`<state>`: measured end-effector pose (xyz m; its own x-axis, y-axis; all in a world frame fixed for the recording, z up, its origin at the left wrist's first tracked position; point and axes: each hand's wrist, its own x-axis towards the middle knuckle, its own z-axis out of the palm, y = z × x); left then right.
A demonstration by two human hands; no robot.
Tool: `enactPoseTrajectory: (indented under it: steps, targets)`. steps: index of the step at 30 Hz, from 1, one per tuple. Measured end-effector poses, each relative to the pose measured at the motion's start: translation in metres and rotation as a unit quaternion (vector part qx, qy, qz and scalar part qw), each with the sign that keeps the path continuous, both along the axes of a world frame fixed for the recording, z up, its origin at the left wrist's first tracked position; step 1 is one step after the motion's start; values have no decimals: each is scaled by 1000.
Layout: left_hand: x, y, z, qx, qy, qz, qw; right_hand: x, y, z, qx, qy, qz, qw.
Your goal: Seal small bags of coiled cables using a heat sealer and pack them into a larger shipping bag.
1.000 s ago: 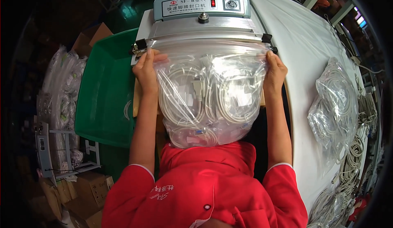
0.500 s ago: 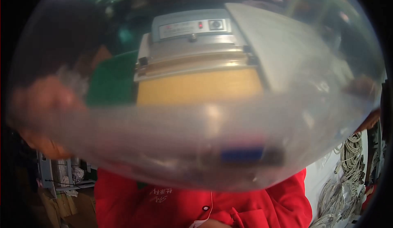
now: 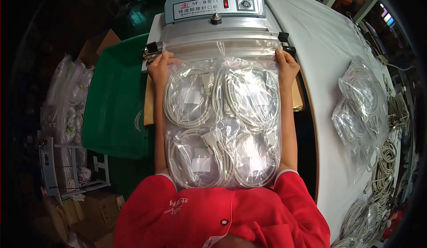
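A large clear plastic bag (image 3: pixel 222 130) lies flat between my forearms, filled with several coils of light grey cable (image 3: pixel 189 99) that have plugs and white labels. My left hand (image 3: pixel 161 68) pinches the bag's upper left corner. At the upper right corner my right hand (image 3: pixel 287 65) grips the same bag, thumb on top. The bag's top edge, stretched between both hands, lies along the jaw of a grey-blue bag sealer (image 3: pixel 213 8) with a lit red switch and a dial. The sealer's yellowish front ledge (image 3: pixel 298 97) is mostly covered by bag and arms.
Left of the sealer stands a deep green bin (image 3: pixel 113 101). A white table (image 3: pixel 320 56) runs down the right, bearing bagged cables (image 3: pixel 362 101) and loose cable coils (image 3: pixel 384 163). Cardboard boxes (image 3: pixel 95 212) and a metal frame (image 3: pixel 75 168) are at lower left.
The clear bag, earlier raised and blurred across nearly the whole view, has come down flat in front of the sealer. My hands moved inward from the sides to its upper corners.
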<state>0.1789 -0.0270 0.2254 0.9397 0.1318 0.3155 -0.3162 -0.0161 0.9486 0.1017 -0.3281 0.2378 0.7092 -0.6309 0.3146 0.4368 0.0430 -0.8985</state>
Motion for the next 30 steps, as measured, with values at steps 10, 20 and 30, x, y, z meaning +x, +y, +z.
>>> enactPoseTrajectory:
  steps: [10,20,30]
  targets:
    - [-8,0,-10,-69,86,23,994,10,1,-11,85,83,52,992]
    - [5,14,-16,-2,135,90,987,21,5,-4,162,106,73,978]
    - [1,14,-14,-70,108,59,990,22,2,-8,142,88,63,984]
